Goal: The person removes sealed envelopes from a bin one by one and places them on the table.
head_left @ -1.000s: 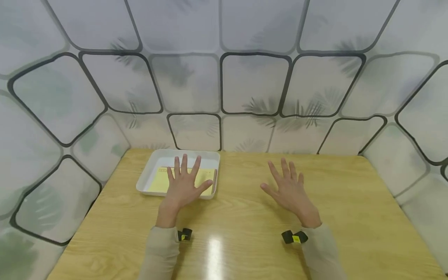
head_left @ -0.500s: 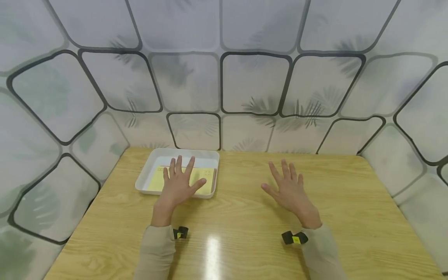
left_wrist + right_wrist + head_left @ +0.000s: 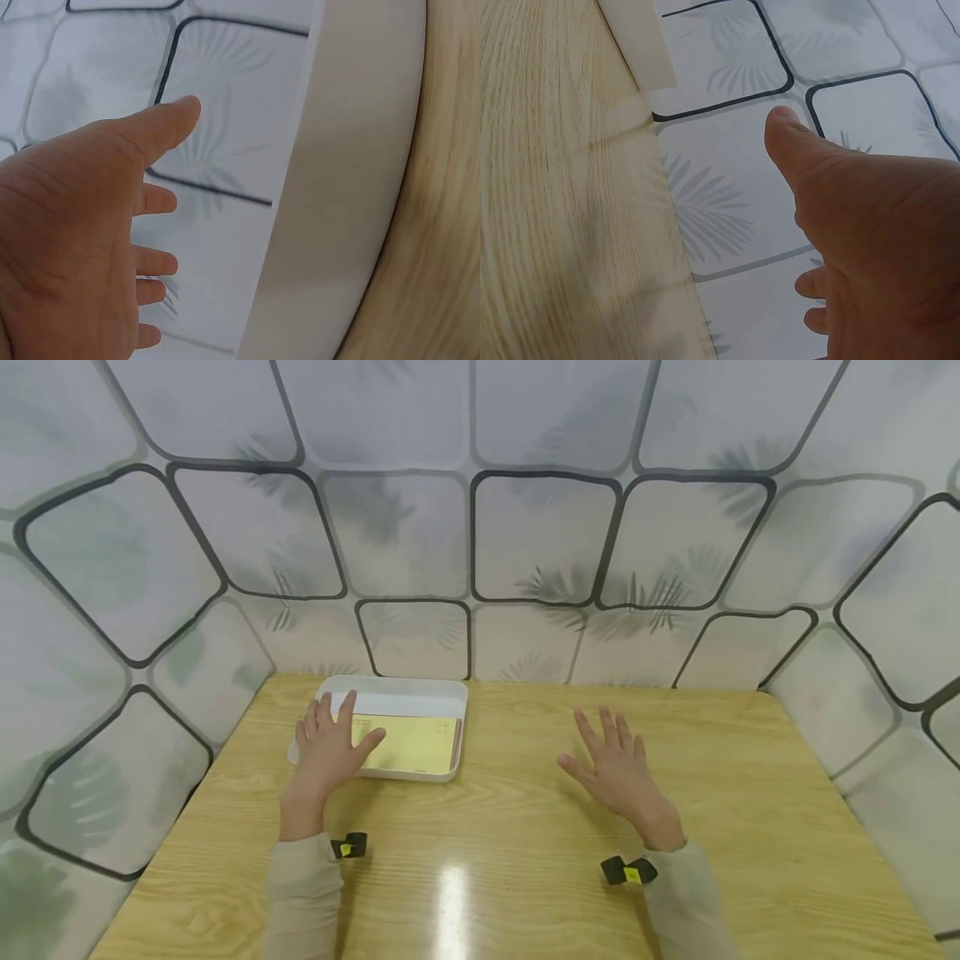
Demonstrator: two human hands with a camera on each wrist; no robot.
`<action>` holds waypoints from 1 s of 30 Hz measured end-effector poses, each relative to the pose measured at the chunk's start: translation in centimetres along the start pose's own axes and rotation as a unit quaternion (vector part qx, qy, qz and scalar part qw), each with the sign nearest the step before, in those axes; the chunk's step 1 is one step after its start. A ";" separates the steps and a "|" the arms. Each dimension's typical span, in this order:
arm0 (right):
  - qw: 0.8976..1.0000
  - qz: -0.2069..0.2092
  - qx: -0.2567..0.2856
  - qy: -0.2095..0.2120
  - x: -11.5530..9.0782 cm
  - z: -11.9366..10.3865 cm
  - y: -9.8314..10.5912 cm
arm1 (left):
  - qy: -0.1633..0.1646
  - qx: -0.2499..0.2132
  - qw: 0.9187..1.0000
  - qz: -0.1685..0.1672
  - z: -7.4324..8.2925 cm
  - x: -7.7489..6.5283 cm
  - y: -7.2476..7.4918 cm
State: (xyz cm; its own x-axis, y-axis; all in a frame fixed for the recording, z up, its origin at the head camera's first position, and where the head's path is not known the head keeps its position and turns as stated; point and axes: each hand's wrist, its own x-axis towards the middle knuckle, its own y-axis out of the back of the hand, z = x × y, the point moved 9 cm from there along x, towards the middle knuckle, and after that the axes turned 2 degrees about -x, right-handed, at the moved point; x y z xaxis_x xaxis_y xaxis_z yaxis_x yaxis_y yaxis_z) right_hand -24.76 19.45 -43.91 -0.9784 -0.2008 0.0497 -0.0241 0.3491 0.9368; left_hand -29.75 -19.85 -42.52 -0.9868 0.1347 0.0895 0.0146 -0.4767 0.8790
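Note:
My left hand (image 3: 327,753) hovers over the left end of a white tray (image 3: 442,692), fingers spread and holding nothing. Inside the tray lies a flat yellow envelope-like sheet (image 3: 412,743) with small printed boxes along its top; its left part is hidden behind my hand. A thin reddish-brown edge shows at the sheet's right side. In the left wrist view the tray's outer wall (image 3: 337,187) rises close beside my thumb. My right hand (image 3: 621,775) is held above the bare wood to the right of the tray, its fingers spread and nothing in them.
A light wood table (image 3: 517,860) spans the view. Patterned white panels (image 3: 547,543) with dark outlines and leaf prints stand along its back and both sides. Each wrist carries a small black mount, the left mount (image 3: 349,845) and the right mount (image 3: 628,871).
My left hand has moved left across the tray, uncovering more of the yellow sheet's right part. My right hand has stayed nearly in place. The tray has not moved on the table.

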 end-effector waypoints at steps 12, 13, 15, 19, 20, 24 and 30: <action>1.000 0.000 0.014 0.005 0.2 -0.1 -0.6 | 0.086 -0.044 0.995 -0.014 -5.2 -1.1 1.2; 1.000 0.002 0.014 0.009 0.2 -0.3 -0.7 | 0.090 -0.047 0.995 -0.015 -5.4 -1.1 1.2; 1.000 0.002 0.014 0.015 0.3 -0.7 -0.8 | 0.097 -0.054 0.994 -0.021 -5.7 -1.2 1.1; 1.000 0.004 0.006 0.028 0.4 -1.6 -1.1 | 0.105 -0.065 0.992 -0.038 -6.0 -1.5 0.6; 0.999 0.005 0.003 0.033 0.5 -1.9 -1.1 | 0.107 -0.067 0.991 -0.043 -6.2 -1.5 0.4; 0.999 0.008 0.006 0.048 0.8 -3.1 -1.2 | 0.114 -0.073 0.989 -0.061 -6.5 -1.6 -0.2; 0.997 0.017 0.017 0.071 1.4 -4.9 -1.3 | 0.125 -0.084 0.987 -0.065 -6.8 -1.5 -0.4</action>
State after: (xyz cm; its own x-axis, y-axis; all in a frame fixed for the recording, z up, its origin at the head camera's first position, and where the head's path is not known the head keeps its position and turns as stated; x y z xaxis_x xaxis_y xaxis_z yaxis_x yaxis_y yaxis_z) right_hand -25.05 14.23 -43.35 -0.9401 -0.3145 0.1315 -0.0008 0.3879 0.9217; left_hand -29.34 -25.76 -46.22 -0.9880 -0.0041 -0.1547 -0.1202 -0.6096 0.7836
